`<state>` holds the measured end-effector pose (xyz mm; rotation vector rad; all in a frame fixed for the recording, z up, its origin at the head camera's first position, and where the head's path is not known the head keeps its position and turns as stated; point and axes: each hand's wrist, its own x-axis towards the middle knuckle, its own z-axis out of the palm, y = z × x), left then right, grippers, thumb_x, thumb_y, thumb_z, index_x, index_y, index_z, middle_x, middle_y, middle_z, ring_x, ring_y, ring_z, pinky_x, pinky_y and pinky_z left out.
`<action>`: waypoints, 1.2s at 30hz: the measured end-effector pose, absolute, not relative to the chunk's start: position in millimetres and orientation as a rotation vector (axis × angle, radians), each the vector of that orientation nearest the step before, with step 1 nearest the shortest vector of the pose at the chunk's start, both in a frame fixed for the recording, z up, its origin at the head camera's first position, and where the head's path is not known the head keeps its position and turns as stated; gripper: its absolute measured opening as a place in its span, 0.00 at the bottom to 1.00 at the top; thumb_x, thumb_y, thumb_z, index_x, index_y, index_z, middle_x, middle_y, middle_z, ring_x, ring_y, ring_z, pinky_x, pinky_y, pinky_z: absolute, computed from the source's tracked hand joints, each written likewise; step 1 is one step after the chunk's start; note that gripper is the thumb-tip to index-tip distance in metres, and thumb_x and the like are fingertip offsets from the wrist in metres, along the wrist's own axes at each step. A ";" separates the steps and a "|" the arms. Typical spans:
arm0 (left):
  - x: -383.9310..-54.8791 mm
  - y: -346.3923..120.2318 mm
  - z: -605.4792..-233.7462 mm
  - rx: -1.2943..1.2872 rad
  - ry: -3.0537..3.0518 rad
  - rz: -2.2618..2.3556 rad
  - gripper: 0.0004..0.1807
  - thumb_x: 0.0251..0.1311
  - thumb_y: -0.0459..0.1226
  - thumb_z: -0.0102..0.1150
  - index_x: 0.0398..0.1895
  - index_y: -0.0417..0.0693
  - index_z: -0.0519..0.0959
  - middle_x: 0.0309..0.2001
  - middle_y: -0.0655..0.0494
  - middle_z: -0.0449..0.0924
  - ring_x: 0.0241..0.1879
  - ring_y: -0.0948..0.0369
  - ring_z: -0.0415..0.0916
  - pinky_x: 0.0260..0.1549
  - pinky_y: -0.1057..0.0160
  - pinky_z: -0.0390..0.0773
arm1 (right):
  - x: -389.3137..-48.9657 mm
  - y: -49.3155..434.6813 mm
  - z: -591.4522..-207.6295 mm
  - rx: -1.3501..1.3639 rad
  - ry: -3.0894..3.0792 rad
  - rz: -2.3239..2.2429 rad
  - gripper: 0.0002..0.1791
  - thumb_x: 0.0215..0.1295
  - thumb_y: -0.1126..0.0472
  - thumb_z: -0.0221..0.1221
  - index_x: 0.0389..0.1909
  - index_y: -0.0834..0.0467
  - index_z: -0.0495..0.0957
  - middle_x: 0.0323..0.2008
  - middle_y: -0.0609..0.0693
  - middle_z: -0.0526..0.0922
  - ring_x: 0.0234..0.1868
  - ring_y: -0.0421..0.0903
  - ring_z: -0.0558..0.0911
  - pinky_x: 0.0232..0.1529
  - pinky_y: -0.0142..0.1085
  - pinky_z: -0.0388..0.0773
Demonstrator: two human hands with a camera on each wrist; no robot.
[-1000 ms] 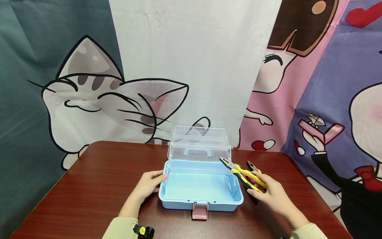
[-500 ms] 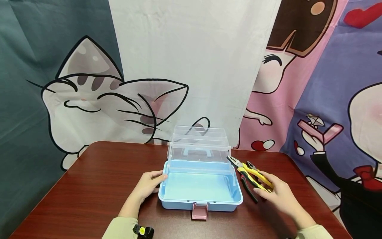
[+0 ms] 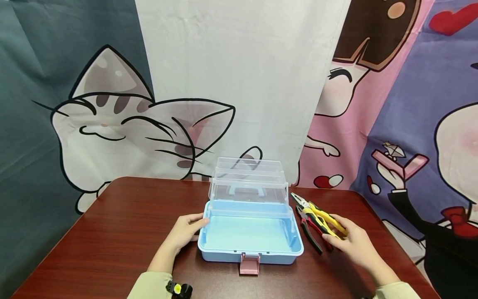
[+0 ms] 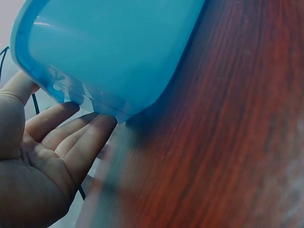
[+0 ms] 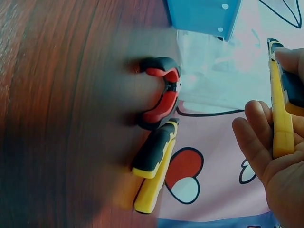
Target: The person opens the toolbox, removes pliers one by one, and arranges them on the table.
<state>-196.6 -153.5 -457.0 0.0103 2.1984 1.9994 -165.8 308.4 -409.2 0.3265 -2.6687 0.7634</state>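
A light-blue plastic toolbox (image 3: 246, 234) stands on the table with its clear lid (image 3: 248, 176) raised and nothing inside. My left hand (image 3: 185, 230) grips its left wall, thumb at the rim and fingers against the outside, as the left wrist view (image 4: 92, 135) also shows. To the right of the box, my right hand (image 3: 354, 241) holds yellow-and-black pliers (image 5: 283, 128) by the handles, above the table. Below them lie red-and-black pliers (image 5: 167, 102) and a second yellow-and-black pair (image 5: 154, 154). That second pair is mostly hidden in the head view.
A pink latch (image 3: 249, 265) hangs down at the box's front. The reddish-brown wooden table (image 3: 123, 232) extends to both sides. Behind it hangs a cartoon-printed cloth (image 3: 239, 74). A small camera (image 3: 180, 289) is strapped to my left wrist.
My right hand has moved rightward with the yellow-and-black pliers, from over the box's right edge to beside it. The red-and-black pliers now show more. My left hand stays on the box.
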 end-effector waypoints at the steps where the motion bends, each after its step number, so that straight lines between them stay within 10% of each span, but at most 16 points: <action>1: -196.5 -153.6 -457.0 0.011 2.199 1.999 0.29 0.63 0.43 0.58 0.63 0.35 0.69 0.56 0.34 0.75 0.50 0.50 0.79 0.38 0.53 0.84 | -165.8 309.3 -409.3 0.323 -2.669 0.765 0.31 0.48 0.54 0.72 0.54 0.58 0.75 0.35 0.51 0.83 0.33 0.33 0.77 0.29 0.26 0.75; 36: -195.8 -153.1 -455.9 0.011 2.189 2.014 0.29 0.63 0.42 0.58 0.63 0.35 0.69 0.56 0.34 0.75 0.49 0.51 0.80 0.38 0.55 0.84 | -175.4 340.9 -414.2 0.170 -2.729 0.744 0.29 0.53 0.51 0.68 0.55 0.58 0.74 0.31 0.48 0.80 0.28 0.29 0.71 0.24 0.27 0.68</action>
